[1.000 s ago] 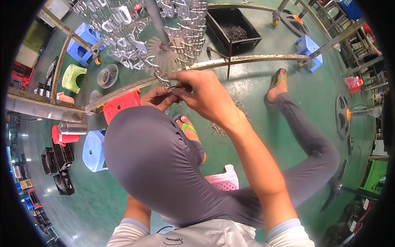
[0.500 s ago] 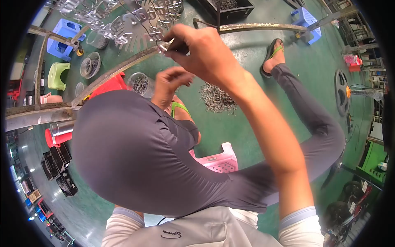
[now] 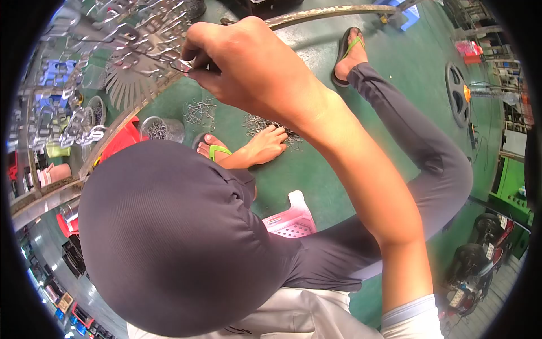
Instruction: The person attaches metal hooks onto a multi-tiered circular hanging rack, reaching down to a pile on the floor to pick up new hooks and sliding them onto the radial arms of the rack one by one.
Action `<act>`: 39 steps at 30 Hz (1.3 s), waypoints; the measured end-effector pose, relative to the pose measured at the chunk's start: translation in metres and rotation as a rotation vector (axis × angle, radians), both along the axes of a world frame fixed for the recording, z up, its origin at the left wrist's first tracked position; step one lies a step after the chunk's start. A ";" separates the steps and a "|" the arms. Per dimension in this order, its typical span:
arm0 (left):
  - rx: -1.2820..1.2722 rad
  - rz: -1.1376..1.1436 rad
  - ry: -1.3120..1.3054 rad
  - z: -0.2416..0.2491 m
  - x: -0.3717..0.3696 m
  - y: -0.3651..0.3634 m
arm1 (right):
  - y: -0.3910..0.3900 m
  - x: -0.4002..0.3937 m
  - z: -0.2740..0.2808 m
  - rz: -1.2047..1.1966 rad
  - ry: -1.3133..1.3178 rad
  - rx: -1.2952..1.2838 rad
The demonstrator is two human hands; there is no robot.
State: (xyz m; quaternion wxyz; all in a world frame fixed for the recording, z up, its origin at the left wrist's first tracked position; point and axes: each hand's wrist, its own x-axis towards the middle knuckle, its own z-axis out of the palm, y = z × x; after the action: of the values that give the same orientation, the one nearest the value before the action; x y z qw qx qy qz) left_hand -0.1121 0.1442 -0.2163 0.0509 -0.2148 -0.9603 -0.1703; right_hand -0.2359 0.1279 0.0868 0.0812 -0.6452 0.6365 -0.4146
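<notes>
Right hand (image 3: 237,62) raised — thumb (image 3: 203,80) and fingers (image 3: 199,40) pinching, right elbow (image 3: 402,226) bent, left hand (image 3: 267,145) low (back upward)

Before me, to my left, hanging hooks (image 3: 90,127) surround a disc (image 3: 132,85), above the frame's rail (image 3: 305,17). On the floor (image 3: 333,169), a pile of hooks (image 3: 251,121) lies between my left foot (image 3: 208,141) and my right foot (image 3: 354,53), my left grip (image 3: 268,144) at its near edge. A smaller heap (image 3: 200,112) lies just left of it, beyond my left foot. A bowl (image 3: 161,129) stands left of that foot, with hooks in it. The near stool (image 3: 292,223) is between my legs; a wheel (image 3: 457,93) stands well to the right, and motorbikes (image 3: 477,260) behind it, nearer my side.
</notes>
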 end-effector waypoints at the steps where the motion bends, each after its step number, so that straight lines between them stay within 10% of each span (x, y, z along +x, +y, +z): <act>1: -0.003 0.040 -0.027 -0.003 0.001 0.003 | 0.001 -0.002 0.000 -0.004 0.001 0.003; 32: 0.051 0.161 0.137 0.011 -0.034 0.052 | 0.010 -0.008 0.010 -0.043 0.092 0.118; 39: 0.300 0.511 -0.016 0.061 0.065 -0.015 | 0.007 0.006 0.007 -0.016 -0.047 0.065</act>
State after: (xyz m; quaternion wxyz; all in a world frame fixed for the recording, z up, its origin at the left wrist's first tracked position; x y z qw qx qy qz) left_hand -0.0471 0.1292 -0.1555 0.1156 0.0451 -0.9477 -0.2939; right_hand -0.2297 0.1353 0.0936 0.1136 -0.6272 0.6527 -0.4095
